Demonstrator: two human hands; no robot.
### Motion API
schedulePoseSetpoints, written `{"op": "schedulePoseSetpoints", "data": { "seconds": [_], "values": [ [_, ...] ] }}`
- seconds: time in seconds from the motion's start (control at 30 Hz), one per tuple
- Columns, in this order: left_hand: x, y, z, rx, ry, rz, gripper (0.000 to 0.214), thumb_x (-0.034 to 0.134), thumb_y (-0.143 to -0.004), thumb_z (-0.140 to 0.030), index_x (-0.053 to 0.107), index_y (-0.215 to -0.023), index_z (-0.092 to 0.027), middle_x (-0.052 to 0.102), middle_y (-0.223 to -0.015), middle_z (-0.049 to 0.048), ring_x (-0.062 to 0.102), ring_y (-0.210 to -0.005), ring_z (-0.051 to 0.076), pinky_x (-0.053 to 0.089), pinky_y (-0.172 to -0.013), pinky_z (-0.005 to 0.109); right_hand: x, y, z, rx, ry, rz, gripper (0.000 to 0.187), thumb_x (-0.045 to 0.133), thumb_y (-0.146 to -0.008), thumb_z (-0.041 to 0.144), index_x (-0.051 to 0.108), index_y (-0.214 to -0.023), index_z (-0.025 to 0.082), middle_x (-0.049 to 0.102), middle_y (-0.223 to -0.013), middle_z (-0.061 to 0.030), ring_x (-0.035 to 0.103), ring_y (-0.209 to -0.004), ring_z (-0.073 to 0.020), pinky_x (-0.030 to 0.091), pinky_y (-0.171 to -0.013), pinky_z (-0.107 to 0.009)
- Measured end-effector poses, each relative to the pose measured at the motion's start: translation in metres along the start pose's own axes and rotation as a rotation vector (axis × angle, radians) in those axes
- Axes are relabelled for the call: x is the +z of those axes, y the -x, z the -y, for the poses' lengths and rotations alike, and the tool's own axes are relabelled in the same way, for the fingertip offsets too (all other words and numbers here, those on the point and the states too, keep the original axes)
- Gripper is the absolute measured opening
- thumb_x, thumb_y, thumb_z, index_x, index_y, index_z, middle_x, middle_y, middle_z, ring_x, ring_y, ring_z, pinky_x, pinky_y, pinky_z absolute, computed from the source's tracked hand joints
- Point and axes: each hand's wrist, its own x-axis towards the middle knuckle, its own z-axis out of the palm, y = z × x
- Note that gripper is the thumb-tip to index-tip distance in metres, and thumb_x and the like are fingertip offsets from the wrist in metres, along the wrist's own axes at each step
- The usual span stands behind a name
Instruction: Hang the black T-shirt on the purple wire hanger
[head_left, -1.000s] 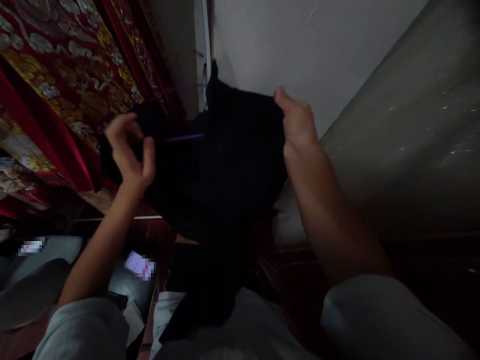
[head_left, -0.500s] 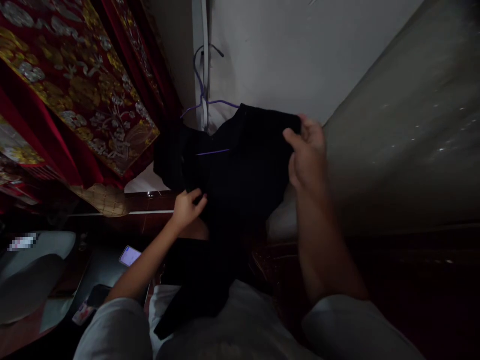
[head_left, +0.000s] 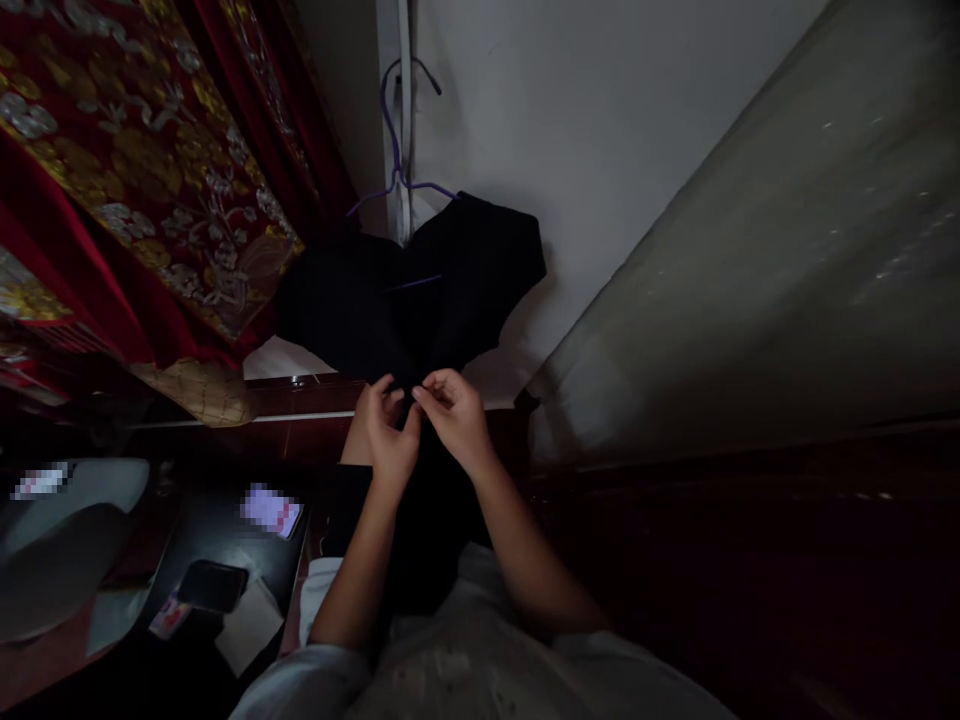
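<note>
A black garment hangs on a purple wire hanger hooked high against the white wall. Both my hands meet at the garment's front, just below its neckline. My left hand has its fingers curled and pinched on the dark cloth. My right hand pinches the cloth beside it, fingertips touching the left hand's. The lower part of the garment falls dark between my forearms toward my lap.
A red and gold embroidered cloth hangs at the left. A lit phone and a dark phone lie on a dark surface lower left. A pale plastic-covered panel fills the right side.
My right hand let go of the garment's shoulder and came down to the middle. My left hand shifted right to meet it. The hanger and garment now hang free on the wall.
</note>
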Motion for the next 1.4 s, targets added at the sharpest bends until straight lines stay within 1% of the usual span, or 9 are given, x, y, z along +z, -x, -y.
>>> {"op": "schedulePoseSetpoints", "data": {
  "seconds": [0.2, 0.4, 0.57, 0.63, 0.77, 0.87, 1.03, 1.23, 1.4],
  "values": [
    [-0.008, -0.004, 0.004, 0.034, -0.043, -0.063, 0.038, 0.072, -0.085, -0.023, 0.057, -0.120, -0.020, 0.066, -0.110, 0.0085, 0.069, -0.097, 0.018, 0.057, -0.091, 0.032, -0.001, 0.007, 0.000, 0.079, 0.128, 0.164, 0.030, 0.059, -0.094, 0.050, 0.057, -0.082, 0.023, 0.056, -0.064, 0.0014, 0.054, -0.058, -0.0153, 0.044, -0.056, -0.028],
    [-0.008, -0.006, 0.001, 0.035, -0.034, -0.052, 0.036, 0.071, -0.084, -0.021, 0.057, -0.117, -0.020, 0.069, -0.108, 0.0084, 0.071, -0.096, 0.019, 0.058, -0.090, 0.033, 0.004, 0.004, -0.008, 0.076, 0.067, 0.095, 0.029, 0.065, -0.090, 0.052, 0.057, -0.098, 0.025, 0.064, -0.071, 0.0011, 0.060, -0.061, -0.0162, 0.047, -0.057, -0.028],
    [-0.010, -0.002, 0.001, 0.031, -0.107, -0.047, 0.028, 0.071, -0.087, -0.023, 0.062, -0.113, -0.018, 0.072, -0.103, 0.0081, 0.072, -0.098, 0.021, 0.058, -0.092, 0.034, 0.002, 0.002, -0.003, 0.026, 0.060, 0.058, 0.023, 0.067, -0.088, 0.043, 0.061, -0.082, 0.022, 0.063, -0.066, 0.0002, 0.061, -0.060, -0.0140, 0.047, -0.061, -0.027],
    [-0.009, 0.000, -0.001, 0.041, -0.150, -0.014, 0.022, 0.068, -0.091, -0.024, 0.064, -0.112, -0.018, 0.073, -0.102, 0.0079, 0.072, -0.099, 0.021, 0.057, -0.092, 0.034, 0.002, 0.002, 0.003, 0.114, -0.042, 0.066, 0.023, 0.071, -0.081, 0.041, 0.062, -0.077, 0.020, 0.062, -0.062, 0.0009, 0.058, -0.056, -0.0122, 0.044, -0.056, -0.025],
    [-0.009, 0.000, -0.004, 0.118, -0.291, 0.036, 0.012, 0.060, -0.098, -0.026, 0.067, -0.105, -0.019, 0.073, -0.098, 0.0072, 0.071, -0.096, 0.022, 0.056, -0.089, 0.035, 0.002, -0.001, 0.010, 0.451, -0.324, 0.166, 0.032, 0.081, -0.065, 0.044, 0.066, -0.073, 0.017, 0.055, -0.053, 0.0036, 0.045, -0.044, -0.0077, 0.031, -0.043, -0.022],
    [-0.009, -0.001, -0.005, 0.178, -0.357, 0.070, 0.010, 0.058, -0.098, -0.025, 0.066, -0.098, -0.018, 0.072, -0.094, 0.0067, 0.070, -0.092, 0.022, 0.055, -0.084, 0.034, 0.000, -0.004, 0.011, 0.550, -0.423, 0.158, 0.035, 0.086, -0.057, 0.041, 0.066, -0.069, 0.016, 0.052, -0.051, 0.0046, 0.041, -0.042, -0.0052, 0.025, -0.041, -0.020],
    [-0.009, -0.003, -0.002, 0.142, -0.360, 0.085, 0.011, 0.058, -0.098, -0.026, 0.064, -0.092, -0.019, 0.068, -0.087, 0.0044, 0.066, -0.086, 0.020, 0.052, -0.081, 0.032, -0.003, -0.006, 0.008, 0.545, -0.459, 0.167, 0.030, 0.084, -0.059, 0.040, 0.066, -0.067, 0.016, 0.049, -0.047, 0.0052, 0.035, -0.039, -0.0038, 0.019, -0.039, -0.020],
    [-0.010, -0.002, -0.004, 0.162, -0.367, 0.085, 0.013, 0.058, -0.098, -0.024, 0.061, -0.086, -0.019, 0.064, -0.083, 0.0035, 0.063, -0.084, 0.020, 0.048, -0.078, 0.030, -0.011, -0.010, 0.006, 0.540, -0.422, 0.229, 0.027, 0.081, -0.060, 0.038, 0.076, -0.072, 0.015, 0.062, -0.053, -0.0012, 0.045, -0.041, -0.0065, 0.027, -0.039, -0.021],
    [-0.003, -0.006, 0.010, 0.212, -0.416, 0.120, 0.006, 0.057, -0.096, -0.020, 0.060, -0.092, -0.020, 0.062, -0.087, 0.0060, 0.061, -0.085, 0.022, 0.051, -0.081, 0.035, -0.013, -0.067, 0.041, 0.371, -0.420, 0.105, 0.016, 0.078, -0.061, 0.030, 0.071, -0.065, 0.016, 0.061, -0.055, -0.0012, 0.045, -0.045, -0.0064, 0.026, -0.039, -0.020]
  ]
}}
